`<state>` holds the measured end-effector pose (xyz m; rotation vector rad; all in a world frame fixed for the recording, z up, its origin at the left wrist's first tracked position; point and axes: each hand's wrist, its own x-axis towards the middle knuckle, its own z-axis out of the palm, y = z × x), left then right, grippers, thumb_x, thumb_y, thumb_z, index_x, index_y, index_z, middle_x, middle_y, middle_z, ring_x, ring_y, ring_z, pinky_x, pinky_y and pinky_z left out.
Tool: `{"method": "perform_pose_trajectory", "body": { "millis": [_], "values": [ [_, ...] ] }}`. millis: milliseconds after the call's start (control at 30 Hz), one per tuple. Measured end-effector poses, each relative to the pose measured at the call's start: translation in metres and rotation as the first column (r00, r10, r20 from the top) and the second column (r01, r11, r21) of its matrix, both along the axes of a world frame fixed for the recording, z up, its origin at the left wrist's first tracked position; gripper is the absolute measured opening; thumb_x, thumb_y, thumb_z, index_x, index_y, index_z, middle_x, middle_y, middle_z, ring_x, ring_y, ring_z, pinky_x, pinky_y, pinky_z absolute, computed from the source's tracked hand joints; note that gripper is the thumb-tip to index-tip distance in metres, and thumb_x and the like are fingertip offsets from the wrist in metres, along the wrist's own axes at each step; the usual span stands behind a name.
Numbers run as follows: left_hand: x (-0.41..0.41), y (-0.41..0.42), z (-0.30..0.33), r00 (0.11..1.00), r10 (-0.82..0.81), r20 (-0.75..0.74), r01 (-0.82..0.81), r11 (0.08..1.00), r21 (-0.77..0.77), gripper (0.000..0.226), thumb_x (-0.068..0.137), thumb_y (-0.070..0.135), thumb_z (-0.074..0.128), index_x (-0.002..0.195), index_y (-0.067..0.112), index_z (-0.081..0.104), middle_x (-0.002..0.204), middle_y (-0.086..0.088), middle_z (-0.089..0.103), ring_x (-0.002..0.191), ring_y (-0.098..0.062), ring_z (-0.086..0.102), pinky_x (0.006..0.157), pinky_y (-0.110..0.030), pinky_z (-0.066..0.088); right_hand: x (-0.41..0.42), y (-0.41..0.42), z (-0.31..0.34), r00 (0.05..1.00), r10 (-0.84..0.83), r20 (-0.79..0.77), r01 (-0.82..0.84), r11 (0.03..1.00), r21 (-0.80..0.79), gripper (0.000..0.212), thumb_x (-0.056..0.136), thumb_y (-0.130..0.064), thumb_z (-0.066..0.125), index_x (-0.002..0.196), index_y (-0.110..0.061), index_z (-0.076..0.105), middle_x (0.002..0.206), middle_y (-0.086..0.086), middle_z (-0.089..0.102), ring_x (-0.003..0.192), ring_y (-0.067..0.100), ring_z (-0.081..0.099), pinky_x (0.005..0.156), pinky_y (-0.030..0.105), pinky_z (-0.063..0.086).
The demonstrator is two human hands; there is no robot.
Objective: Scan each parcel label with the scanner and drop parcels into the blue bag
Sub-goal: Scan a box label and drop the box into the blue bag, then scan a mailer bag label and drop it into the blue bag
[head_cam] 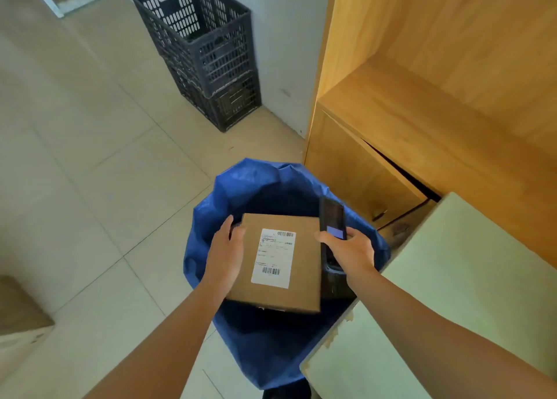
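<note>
Position of items: one cardboard parcel (277, 263) is held directly over the open mouth of the blue bag (247, 187), label side up. The white label (273, 258) faces the camera with a barcode near its far edge and another near its near edge. The bag stands on the tiled floor (90, 172), its rim close against the pale surface (452, 278) at 3 o'clock of it.

Hands: the left hand (224, 254) grips the parcel along its left edge, at 9 o'clock of the label, with the thumb on top and the fingers apparently wrapped underneath, out of sight. The right hand (351, 249) is closed round the scanner (331, 218), which stands at 3 o'clock of the parcel, just beside its right edge, screen lit and head pointing away toward 12 o'clock.

Progress, as a judgement: the parcel is not yet in the bag; it is supported by the hand, not resting on anything. Whether its label has been read cannot be told, since no scan beam shows on it. A dark item (334, 290) lies in the bag beneath the parcel's right side; it may be a parcel already dropped, but this is uncertain.

Remaining: confirm the scan, release this parcel. No further parcels waiting are visible. Stacked black crates (205, 52) at 12 o'clock and a wooden cabinet (422, 112) at 2 o'clock show no parcels.
</note>
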<state>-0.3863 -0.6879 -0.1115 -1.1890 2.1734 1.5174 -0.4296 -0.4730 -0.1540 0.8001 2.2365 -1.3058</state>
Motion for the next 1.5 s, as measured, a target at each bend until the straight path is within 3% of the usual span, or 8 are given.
{"method": "perform_pose_trajectory", "body": {
  "millis": [167,300,467,667,867,1000,1233,1500],
  "values": [
    [-0.013,0.007,0.013,0.999,-0.03,-0.023,0.028,0.998,-0.057,0.052,0.105,0.033,0.038,0.156,0.026,0.03,0.149,0.0,0.047,0.134,-0.021,0.042,0.092,-0.027,0.023,-0.013,0.011,0.022,0.988,0.134,-0.078,-0.127,0.987,0.095,0.063,0.074,-0.046,0.085,0.126,-0.021,0.06,0.103,-0.002,0.066,0.092,0.016,0.063,0.066,0.024,0.053],
    [-0.023,0.026,0.029,0.995,-0.078,-0.066,0.074,0.995,-0.064,0.051,0.105,0.034,0.038,0.155,0.027,0.032,0.149,-0.001,0.048,0.112,-0.009,0.052,0.091,-0.029,0.027,-0.015,0.027,0.044,0.971,0.201,-0.13,-0.183,0.974,0.133,0.07,0.075,-0.046,0.085,0.133,-0.023,0.053,0.105,-0.006,0.059,0.095,0.013,0.059,0.058,0.017,0.045],
    [-0.034,0.074,0.053,0.974,-0.195,-0.117,0.193,0.981,-0.024,0.05,0.104,0.038,0.038,0.153,0.03,0.034,0.155,0.005,0.04,0.142,-0.018,0.035,0.113,-0.037,0.025,-0.009,0.059,0.075,0.938,0.292,-0.186,-0.25,0.943,0.221,0.077,0.073,-0.051,0.084,0.138,-0.026,0.049,0.112,-0.008,0.062,0.098,0.01,0.057,0.058,0.011,0.041],
    [-0.047,0.158,0.091,0.91,-0.341,-0.237,0.352,0.936,0.004,0.048,0.103,0.037,0.039,0.15,0.028,0.039,0.156,0.003,0.039,0.143,-0.018,0.034,0.112,-0.036,0.025,0.004,0.13,0.124,0.933,0.302,-0.194,-0.227,0.915,0.335,0.089,0.063,-0.048,0.086,0.141,-0.025,0.05,0.113,-0.004,0.069,0.1,0.018,0.065,0.082,0.032,0.058],
    [-0.046,0.246,0.119,0.798,-0.513,-0.316,0.541,0.841,-0.001,0.048,0.104,0.038,0.035,0.15,0.025,0.04,0.154,0.003,0.043,0.141,-0.016,0.037,0.105,-0.032,0.028,0.035,0.228,0.178,0.952,0.26,-0.161,-0.172,0.891,0.42,0.07,0.058,-0.047,0.084,0.121,-0.029,0.057,0.09,-0.01,0.067,0.08,0.013,0.066,0.067,0.031,0.06],
    [-0.037,0.314,0.137,0.631,-0.709,-0.315,0.721,0.686,-0.101,0.05,0.101,0.043,0.035,0.149,0.029,0.041,0.151,0.006,0.045,0.136,-0.015,0.041,0.096,-0.032,0.033,0.067,0.292,0.212,0.963,0.249,-0.104,-0.16,0.838,0.522,0.078,0.056,-0.05,0.084,0.125,-0.027,0.056,0.094,-0.006,0.067,0.081,0.017,0.067,0.068,0.034,0.063],
    [-0.008,0.42,0.159,0.46,-0.838,-0.293,0.859,0.503,-0.089,0.055,0.101,0.051,0.036,0.152,0.032,0.034,0.153,0.007,0.043,0.137,-0.018,0.042,0.104,-0.038,0.033,0.136,0.391,0.251,0.985,0.172,-0.004,-0.126,0.737,0.664,0.096,0.064,-0.044,0.083,0.149,-0.022,0.044,0.11,-0.002,0.067,0.096,0.02,0.064,0.072,0.031,0.056],
    [0.015,0.506,0.159,0.343,-0.905,-0.253,0.913,0.384,-0.135,0.064,0.1,0.052,0.035,0.153,0.017,0.036,0.158,0.001,0.037,0.145,-0.02,0.034,0.112,-0.034,0.026,0.203,0.472,0.269,0.996,0.018,0.09,-0.079,0.669,0.739,0.077,0.061,-0.048,0.085,0.128,-0.025,0.054,0.104,-0.002,0.066,0.091,0.022,0.063,0.061,0.029,0.05]
  ]
}}
